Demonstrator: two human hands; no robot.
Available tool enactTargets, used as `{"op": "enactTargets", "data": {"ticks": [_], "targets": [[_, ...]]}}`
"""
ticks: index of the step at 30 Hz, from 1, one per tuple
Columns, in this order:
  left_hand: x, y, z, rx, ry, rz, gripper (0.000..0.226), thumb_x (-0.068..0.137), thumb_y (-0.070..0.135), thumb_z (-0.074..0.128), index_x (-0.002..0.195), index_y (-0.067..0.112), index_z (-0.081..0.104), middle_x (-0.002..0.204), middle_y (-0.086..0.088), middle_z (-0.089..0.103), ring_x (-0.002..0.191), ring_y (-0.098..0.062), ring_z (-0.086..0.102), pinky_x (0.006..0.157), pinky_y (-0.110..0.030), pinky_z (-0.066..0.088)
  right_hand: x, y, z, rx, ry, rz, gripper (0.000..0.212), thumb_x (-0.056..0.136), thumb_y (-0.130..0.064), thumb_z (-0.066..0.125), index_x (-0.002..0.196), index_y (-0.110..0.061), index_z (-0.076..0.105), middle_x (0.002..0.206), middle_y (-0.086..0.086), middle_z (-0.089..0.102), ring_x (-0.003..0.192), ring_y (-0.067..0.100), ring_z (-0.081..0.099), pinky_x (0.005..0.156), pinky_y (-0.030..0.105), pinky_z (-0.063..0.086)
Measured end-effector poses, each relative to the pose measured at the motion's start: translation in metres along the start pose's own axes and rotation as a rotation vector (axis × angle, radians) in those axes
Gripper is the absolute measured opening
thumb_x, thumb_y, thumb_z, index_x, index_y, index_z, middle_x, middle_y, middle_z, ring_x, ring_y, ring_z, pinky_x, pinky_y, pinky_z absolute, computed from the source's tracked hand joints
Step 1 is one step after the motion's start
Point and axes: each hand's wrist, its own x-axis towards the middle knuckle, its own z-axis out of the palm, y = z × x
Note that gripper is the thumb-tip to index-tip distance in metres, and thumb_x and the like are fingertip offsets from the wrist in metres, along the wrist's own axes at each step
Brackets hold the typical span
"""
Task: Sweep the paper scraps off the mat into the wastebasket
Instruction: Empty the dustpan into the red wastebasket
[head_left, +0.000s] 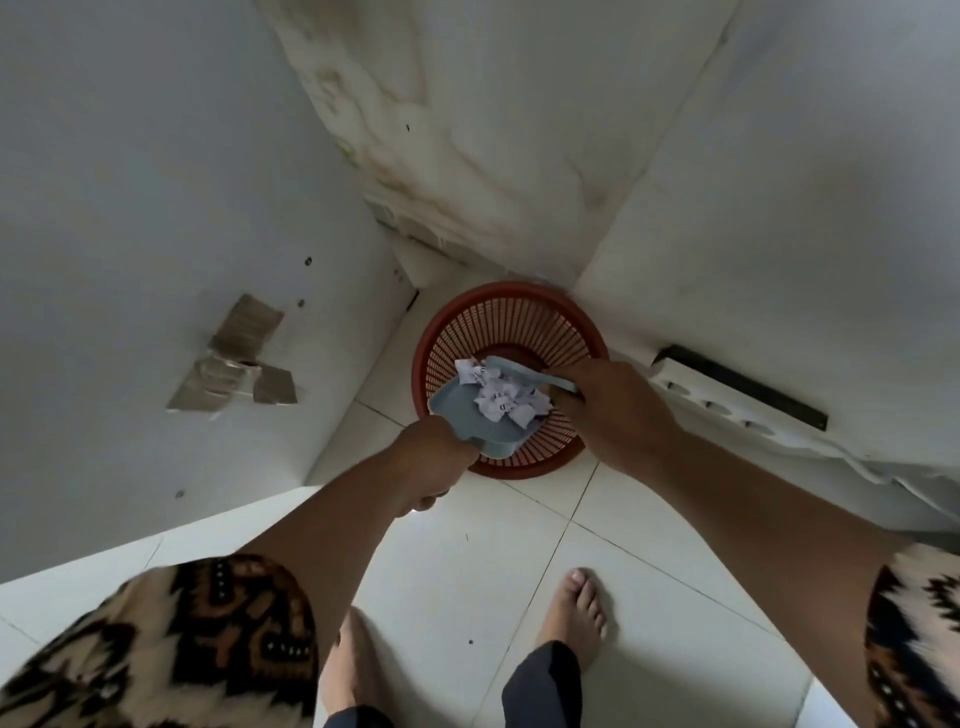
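Paper scraps (501, 397) lie heaped in a pale blue dustpan (457, 415) that I hold over the open mouth of the red slatted wastebasket (511, 317), which stands on the white tiled floor (467, 561) in a corner between stained white walls. Far to my left, strips of grey tape (234, 358) are stuck to the wall. My left hand (434, 467) is closed around the dustpan's handle at its near edge, below the basket's rim in the picture. The scraps, white with small dark print, sit toward the pan's far side, above the basket's inside. Just right of them, my right hand (615, 410) is closed on a pale blue brush (540, 376), whose long edge rests against the heap. Patterned brown and cream sleeves cover both upper arms, and my bare feet stand on the tiles below.
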Motion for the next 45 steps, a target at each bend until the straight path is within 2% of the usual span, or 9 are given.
{"op": "enactTargets", "data": {"ticks": [5, 8, 11, 18, 22, 33, 37, 41, 45], "targets": [[0.0, 0.019, -0.005, 0.203, 0.103, -0.029, 0.013, 0.1, 0.024, 0.051, 0.098, 0.012, 0.052, 0.063, -0.003, 0.036, 0.051, -0.011, 0.032, 0.045, -0.022, 0.028, 0.012, -0.002, -0.007, 0.078, -0.008, 0.04, 0.025, 0.1, -0.028, 0.053, 0.114, -0.023, 0.073, 0.066, -0.018, 0.057, 0.06, 0.0, 0.057, 0.052, 0.016, 0.041], [-0.005, 0.024, -0.01, 0.159, 0.089, -0.07, 0.022, 0.098, 0.029, 0.054, 0.088, 0.012, 0.045, 0.06, -0.001, 0.034, 0.046, -0.009, 0.029, 0.04, -0.02, 0.025, 0.014, -0.002, -0.009, 0.109, 0.016, 0.103, 0.027, 0.1, -0.031, 0.052, 0.116, -0.02, 0.072, 0.079, -0.002, 0.07, 0.069, 0.009, 0.065, 0.058, 0.024, 0.054], [-0.014, 0.023, -0.015, 0.2, 0.095, 0.005, 0.026, 0.097, 0.03, 0.054, 0.08, 0.013, 0.045, 0.06, -0.001, 0.036, 0.046, -0.009, 0.03, 0.04, -0.019, 0.026, 0.015, 0.005, -0.008, 0.093, 0.031, 0.155, 0.028, 0.1, -0.031, 0.051, 0.116, -0.019, 0.071, 0.091, 0.004, 0.073, 0.072, 0.009, 0.066, 0.05, 0.011, 0.046], [-0.033, 0.013, -0.016, 0.116, 0.049, 0.172, 0.021, 0.097, 0.027, 0.047, 0.098, 0.008, 0.056, 0.064, -0.001, 0.039, 0.051, -0.011, 0.036, 0.042, -0.021, 0.028, 0.012, 0.005, -0.01, 0.029, -0.097, 0.15, 0.025, 0.1, -0.028, 0.052, 0.089, -0.018, 0.072, 0.066, -0.003, 0.061, 0.054, 0.003, 0.057, 0.041, 0.012, 0.036], [-0.038, 0.011, -0.003, 0.176, -0.016, 0.234, 0.02, 0.1, 0.027, 0.044, 0.088, 0.012, 0.05, 0.067, -0.002, 0.04, 0.05, -0.009, 0.035, 0.042, -0.022, 0.028, 0.018, -0.012, -0.01, 0.06, -0.131, 0.132, 0.041, 0.1, -0.023, 0.052, 0.059, -0.026, 0.047, 0.055, -0.008, 0.048, 0.047, 0.001, 0.046, 0.047, 0.014, 0.031], [-0.027, 0.015, -0.01, 0.215, -0.013, 0.145, 0.017, 0.101, 0.022, 0.045, 0.093, 0.008, 0.049, 0.063, -0.002, 0.035, 0.045, -0.01, 0.03, 0.038, -0.017, 0.023, 0.027, -0.026, -0.052, 0.044, -0.099, 0.1, 0.032, 0.1, -0.026, 0.054, 0.072, -0.013, 0.061, 0.071, 0.005, 0.064, 0.054, 0.01, 0.057, 0.042, 0.019, 0.04], [-0.03, 0.016, -0.008, 0.219, 0.011, 0.187, 0.019, 0.1, 0.024, 0.045, 0.087, 0.011, 0.047, 0.066, -0.001, 0.036, 0.048, -0.01, 0.032, 0.038, -0.018, 0.025, 0.025, -0.028, -0.04, 0.044, -0.117, 0.083, 0.032, 0.1, -0.027, 0.052, 0.082, -0.006, 0.07, 0.079, 0.013, 0.07, 0.07, 0.025, 0.069, 0.06, 0.041, 0.058], [-0.032, 0.015, -0.006, 0.184, 0.0, 0.22, 0.018, 0.1, 0.026, 0.047, 0.092, 0.01, 0.049, 0.072, -0.003, 0.039, 0.051, -0.01, 0.033, 0.039, -0.018, 0.026, 0.023, -0.027, -0.027, 0.092, -0.127, 0.165, 0.039, 0.099, -0.028, 0.056, 0.061, -0.017, 0.056, 0.058, 0.001, 0.056, 0.051, 0.014, 0.053, 0.048, 0.027, 0.039], [-0.032, 0.006, -0.009, 0.221, 0.013, 0.193, 0.021, 0.1, 0.025, 0.044, 0.085, 0.01, 0.047, 0.071, -0.005, 0.039, 0.049, -0.011, 0.033, 0.04, -0.02, 0.026, 0.025, -0.029, -0.037, 0.27, -0.099, 0.249, 0.041, 0.098, -0.031, 0.058, 0.074, 0.002, 0.066, 0.064, 0.01, 0.06, 0.055, 0.018, 0.055, 0.052, 0.026, 0.041]]}}
